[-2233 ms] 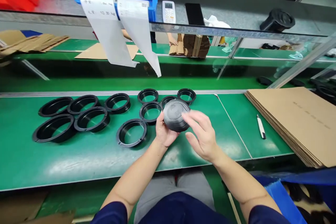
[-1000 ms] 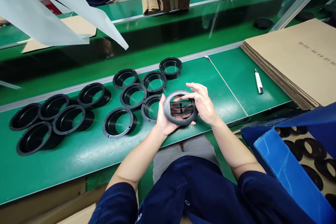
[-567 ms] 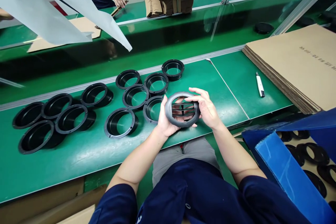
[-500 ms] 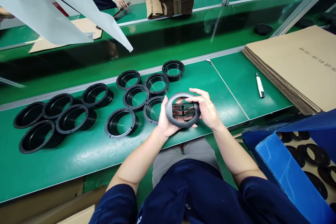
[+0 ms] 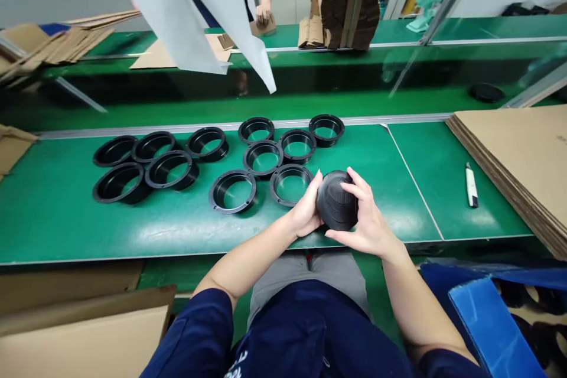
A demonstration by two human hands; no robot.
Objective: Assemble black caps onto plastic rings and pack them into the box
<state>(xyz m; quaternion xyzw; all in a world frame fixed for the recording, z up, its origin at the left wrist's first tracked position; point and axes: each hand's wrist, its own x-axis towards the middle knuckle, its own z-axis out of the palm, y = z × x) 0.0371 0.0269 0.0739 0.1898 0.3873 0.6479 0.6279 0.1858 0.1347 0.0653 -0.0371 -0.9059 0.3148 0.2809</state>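
Just above the green bench's front edge I hold a round black air vent [image 5: 337, 201] between both hands. My left hand [image 5: 307, 208] is closed around its left side, thumb up along the rim. My right hand [image 5: 368, 217] grips the right side, its fingers over the top and its thumb under the lower edge. The vent's slats form a nearly unbroken dark face toward me. Close to my left hand lies a black flanged ring [image 5: 290, 204], with several more such rings [image 5: 233, 211] spread leftward over the bench.
A white utility knife [image 5: 472, 186] lies right, beside stacked cardboard [image 5: 514, 147]. A blue box [image 5: 487, 325] with black round parts stands low at the right. White sheets [image 5: 248, 29] hang ahead. Across the channel, another person's hand [image 5: 263, 14] touches brown cardboard.
The vent has turned in my hands: its slats stood apart with gaps between them, and now its face looks nearly solid. My right thumb has come under the vent. The view has swung left.
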